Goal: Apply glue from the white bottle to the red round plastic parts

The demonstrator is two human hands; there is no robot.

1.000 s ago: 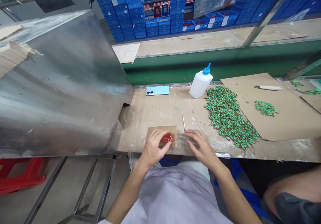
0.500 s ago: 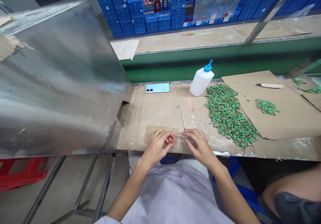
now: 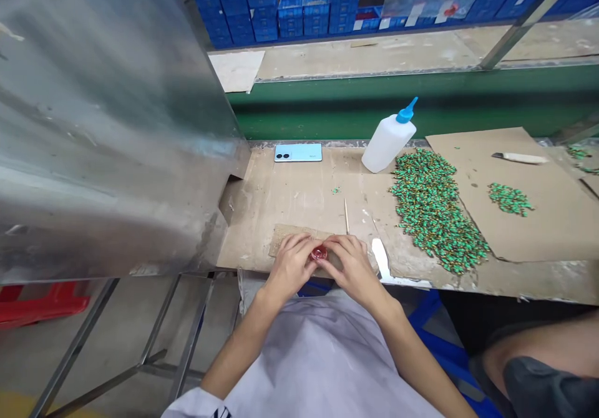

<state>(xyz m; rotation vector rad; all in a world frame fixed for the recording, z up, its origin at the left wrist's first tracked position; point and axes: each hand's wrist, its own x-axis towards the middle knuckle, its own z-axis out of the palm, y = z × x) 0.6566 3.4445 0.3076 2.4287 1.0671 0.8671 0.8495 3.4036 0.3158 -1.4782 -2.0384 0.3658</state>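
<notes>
A small round red cup-like piece (image 3: 319,252) sits between my two hands near the table's front edge. My left hand (image 3: 294,261) grips its left side with thumb and fingers. From the right, my right hand (image 3: 349,262) closes on the same piece, thumb and fingertips at its rim. Underneath lies a piece of brown board (image 3: 276,238), mostly covered by my hands. Just beyond my right hand is a thin pale stick (image 3: 347,217). What lies inside the red piece is too small to make out.
A white bottle with a blue nozzle (image 3: 389,142) stands behind, beside a heap of small green-and-gold pieces (image 3: 433,212). A light-blue phone (image 3: 298,152) lies at the back. A knife (image 3: 521,158) rests on cardboard (image 3: 552,218). A metal cabinet (image 3: 116,125) borders the left; a person's leg (image 3: 538,355) is at right.
My right hand has moved left from beside the stick onto the red piece. My left hand stays on it. The view has tilted down slightly.
</notes>
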